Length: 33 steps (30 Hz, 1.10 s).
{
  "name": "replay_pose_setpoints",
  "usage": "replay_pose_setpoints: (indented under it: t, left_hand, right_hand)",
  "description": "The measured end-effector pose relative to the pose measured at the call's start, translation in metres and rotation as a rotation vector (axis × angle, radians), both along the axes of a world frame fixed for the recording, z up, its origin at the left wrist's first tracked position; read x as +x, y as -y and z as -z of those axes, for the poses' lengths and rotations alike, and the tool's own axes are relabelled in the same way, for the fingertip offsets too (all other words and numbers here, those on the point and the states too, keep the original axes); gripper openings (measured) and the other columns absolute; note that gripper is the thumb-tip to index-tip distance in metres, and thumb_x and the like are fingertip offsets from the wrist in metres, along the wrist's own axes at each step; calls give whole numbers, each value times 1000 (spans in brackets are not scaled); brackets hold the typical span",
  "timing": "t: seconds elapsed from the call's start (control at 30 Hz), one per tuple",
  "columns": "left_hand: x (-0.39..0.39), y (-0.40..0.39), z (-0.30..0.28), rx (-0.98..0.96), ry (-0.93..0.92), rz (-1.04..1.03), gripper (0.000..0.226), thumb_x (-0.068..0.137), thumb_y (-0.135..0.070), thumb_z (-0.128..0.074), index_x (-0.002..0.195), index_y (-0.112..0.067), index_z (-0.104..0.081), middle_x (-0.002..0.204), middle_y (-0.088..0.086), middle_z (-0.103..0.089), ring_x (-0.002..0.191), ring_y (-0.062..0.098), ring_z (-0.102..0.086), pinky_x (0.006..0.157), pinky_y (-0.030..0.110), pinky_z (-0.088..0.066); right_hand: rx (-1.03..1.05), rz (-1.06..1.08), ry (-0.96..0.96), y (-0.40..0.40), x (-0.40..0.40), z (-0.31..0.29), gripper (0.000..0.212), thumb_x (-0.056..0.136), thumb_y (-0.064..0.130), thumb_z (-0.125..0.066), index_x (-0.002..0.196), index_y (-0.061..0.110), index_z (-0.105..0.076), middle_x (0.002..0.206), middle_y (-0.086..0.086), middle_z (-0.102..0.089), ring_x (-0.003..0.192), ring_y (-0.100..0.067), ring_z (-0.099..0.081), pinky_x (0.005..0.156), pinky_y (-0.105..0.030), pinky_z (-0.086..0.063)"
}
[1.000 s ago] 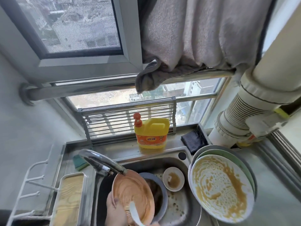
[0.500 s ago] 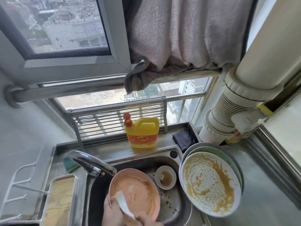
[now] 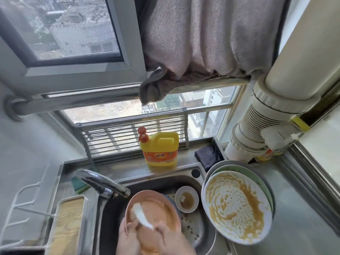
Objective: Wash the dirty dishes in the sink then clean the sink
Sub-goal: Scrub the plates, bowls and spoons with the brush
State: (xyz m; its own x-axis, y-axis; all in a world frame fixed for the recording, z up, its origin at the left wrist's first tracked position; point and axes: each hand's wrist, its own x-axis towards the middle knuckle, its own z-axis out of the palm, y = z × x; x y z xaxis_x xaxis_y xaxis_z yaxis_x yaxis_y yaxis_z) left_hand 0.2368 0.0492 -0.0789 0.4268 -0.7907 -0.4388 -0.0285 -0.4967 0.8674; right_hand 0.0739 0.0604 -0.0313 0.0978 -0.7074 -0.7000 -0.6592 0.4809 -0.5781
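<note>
A pink plate smeared with orange sauce is held tilted over the steel sink, just under the tap. My left hand grips the plate's left rim. My right hand holds a white spoon that lies against the plate's face. A dark bowl sits behind the plate, mostly hidden. A small white dish with brown sauce stands in the sink. On the right counter lies a stack of plates, the top white plate streaked with yellow sauce.
A yellow detergent bottle stands on the ledge behind the sink. A dark cloth lies to its right and a green sponge left of the tap. A metal tray with a wooden board sits at the left.
The spoon has swept up across the plate's face and my right hand has come further into view. The camera has shifted slightly.
</note>
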Motion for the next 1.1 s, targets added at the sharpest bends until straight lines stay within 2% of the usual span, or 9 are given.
replay_pose_setpoints:
  t: [0.1,0.17,0.23,0.43,0.53,0.6,0.77,0.93,1.1]
  left_hand:
    - [-4,3,-18,124,-85,-1,25,113,-39,-37,122,-48,-60,135,1,-66,120,25,-61,102,46,-53]
    - [2,9,-32,214,-199,-60,28,113,-44,-33,128,-51,-57,124,-1,-65,113,38,-65,77,68,-60]
    - [8,15,-36,238,-247,-112,27,113,-42,-34,132,-54,-50,121,-1,-62,107,43,-65,63,73,-57]
    - [-10,-10,-28,218,-153,-31,28,114,-41,-34,126,-51,-57,127,4,-69,111,29,-69,92,60,-60]
    - [-8,-8,-30,220,-173,-15,32,114,-45,-30,133,-47,-56,123,2,-70,108,29,-70,75,53,-65]
    - [5,2,-33,238,-212,-55,31,113,-50,-29,132,-52,-53,121,0,-68,108,36,-69,69,64,-62]
    - [21,11,-33,217,-75,-65,31,112,-52,-28,135,-64,-43,131,-1,-61,114,38,-63,75,71,-59]
    - [23,0,-28,131,0,153,34,112,-50,-29,136,-60,-51,128,-5,-68,122,26,-65,98,57,-58]
    - [12,0,-24,160,-52,188,30,113,-45,-34,115,-63,-59,106,-16,-76,104,14,-74,84,39,-63]
  right_hand:
    - [-134,59,-105,1,-24,-1,34,108,45,-29,137,44,-46,130,-9,-67,121,-34,-63,99,-41,-50]
    - [-60,43,-105,-18,-40,-2,28,109,42,-26,128,42,-46,117,-6,-70,111,-34,-65,95,-43,-51]
    - [-22,17,-72,-49,-32,-3,23,107,45,-28,123,47,-44,102,-1,-69,101,-30,-67,87,-39,-50]
    - [-166,-33,-25,-20,10,-15,37,104,49,-27,138,51,-41,121,-6,-71,112,-33,-65,93,-43,-52]
    - [-114,10,-168,-4,-33,2,28,108,42,-25,129,44,-44,120,-10,-71,110,-37,-65,90,-44,-52]
    - [-80,1,-171,-26,-51,12,19,108,42,-25,117,42,-42,109,-7,-72,103,-36,-66,87,-46,-53]
    - [-23,-15,4,-71,-26,21,19,103,52,-28,116,46,-42,86,8,-63,97,-28,-67,78,-38,-45]
    - [-54,49,-136,-21,-34,19,22,107,44,-27,118,39,-46,112,-5,-71,104,-33,-65,85,-42,-52]
    - [-187,49,21,19,15,-11,24,107,45,-28,122,41,-46,115,-7,-69,105,-34,-63,88,-45,-51]
